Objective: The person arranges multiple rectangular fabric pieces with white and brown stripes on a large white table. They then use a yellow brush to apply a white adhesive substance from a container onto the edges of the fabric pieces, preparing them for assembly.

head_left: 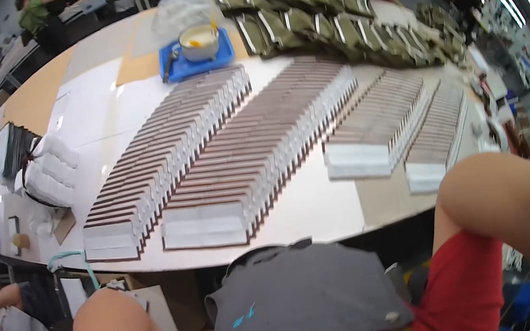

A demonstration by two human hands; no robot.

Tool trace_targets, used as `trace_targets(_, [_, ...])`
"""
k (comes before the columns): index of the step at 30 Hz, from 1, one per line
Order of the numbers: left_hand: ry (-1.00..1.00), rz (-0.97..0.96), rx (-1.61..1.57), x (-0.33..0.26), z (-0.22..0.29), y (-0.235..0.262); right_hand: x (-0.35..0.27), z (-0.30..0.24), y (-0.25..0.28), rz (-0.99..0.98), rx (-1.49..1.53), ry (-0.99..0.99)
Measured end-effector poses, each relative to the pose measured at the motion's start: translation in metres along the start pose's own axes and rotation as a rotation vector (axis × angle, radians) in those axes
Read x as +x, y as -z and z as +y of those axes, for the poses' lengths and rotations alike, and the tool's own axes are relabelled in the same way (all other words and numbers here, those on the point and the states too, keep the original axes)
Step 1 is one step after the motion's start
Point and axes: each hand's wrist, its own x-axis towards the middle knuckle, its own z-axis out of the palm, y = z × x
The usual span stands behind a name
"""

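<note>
Neither of my hands shows; only my bent bare arms come in, the left elbow at the lower left and the right elbow at the lower right, with red sleeves. In front of me on the table lie overlapping rows of flat white fabric pieces with dark brown edges. A long row is on the left, another long row beside it. Two shorter rows, one nearer the middle and one farther right, lie to the right. A grey apron hangs over my red top.
At the back stands a blue tray with a pot, beside a clear plastic bag. Olive green garment pieces with white strips are heaped at the far right. A white bundle sits left. Other people work around the table.
</note>
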Motion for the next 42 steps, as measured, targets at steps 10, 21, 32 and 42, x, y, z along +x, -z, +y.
trace_targets(10, [-0.018,0.007,0.084,-0.001,-0.011,0.000,-0.009,0.012,0.004,-0.062,-0.059,-0.003])
trace_targets(21, [-0.092,-0.042,0.188,0.002,-0.033,0.000,-0.013,0.028,0.011,-0.089,-0.155,0.067])
trace_targets(32, [-0.109,-0.061,0.208,0.016,-0.053,-0.031,-0.054,0.044,0.022,-0.084,-0.179,0.052])
trace_targets(42, [-0.157,-0.127,0.277,0.077,-0.066,-0.082,-0.139,0.071,0.069,0.021,-0.253,-0.016])
